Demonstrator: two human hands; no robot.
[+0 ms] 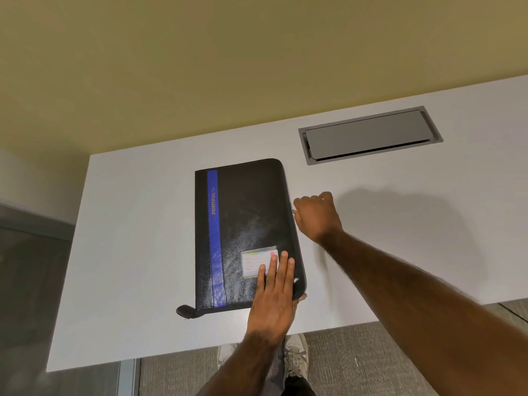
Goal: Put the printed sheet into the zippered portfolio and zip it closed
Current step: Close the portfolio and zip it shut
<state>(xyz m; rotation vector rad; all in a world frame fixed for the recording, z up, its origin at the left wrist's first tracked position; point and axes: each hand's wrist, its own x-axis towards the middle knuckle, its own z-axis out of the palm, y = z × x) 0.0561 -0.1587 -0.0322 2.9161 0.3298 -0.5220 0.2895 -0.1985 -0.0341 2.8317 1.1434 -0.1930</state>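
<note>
A black portfolio (pixel 245 224) with a blue stripe and a small label pocket lies closed on the white table (pixel 128 252). My left hand (pixel 274 298) presses flat on its near right corner, fingers spread over the label. My right hand (pixel 317 215) is at the middle of the portfolio's right edge, fingers pinched together at the zipper track; the zipper pull itself is hidden by the fingers. A black strap tab (pixel 185 310) sticks out at the near left corner. No printed sheet is visible.
A grey cable-access hatch (pixel 368 135) is set in the table behind and right of the portfolio. The table's near edge runs just below my left wrist. My shoes (pixel 294 355) stand on grey carpet below. A tan wall lies beyond the table.
</note>
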